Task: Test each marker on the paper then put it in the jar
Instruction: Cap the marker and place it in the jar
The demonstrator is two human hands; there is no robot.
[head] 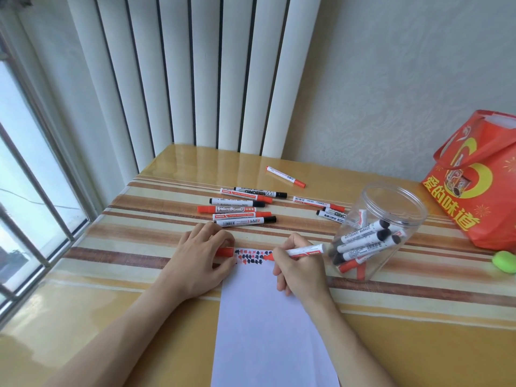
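Observation:
A white paper (268, 325) lies on the table in front of me, with rows of red and black marks along its top edge. My right hand (297, 270) grips an uncapped red marker (305, 251), its tip on the paper at the right end of the marks. My left hand (201, 261) rests on the paper's top left corner and holds the red cap (225, 251). A clear plastic jar (379, 233) stands open to the right, with several black and red markers inside. Several more markers (240, 209) lie in a loose group beyond the paper.
A red gift bag (480, 185) stands at the far right with a green object (504, 261) in front of it. Two markers (324, 206) lie by the jar and one red marker (286, 176) lies farther back. A radiator and a window bound the table.

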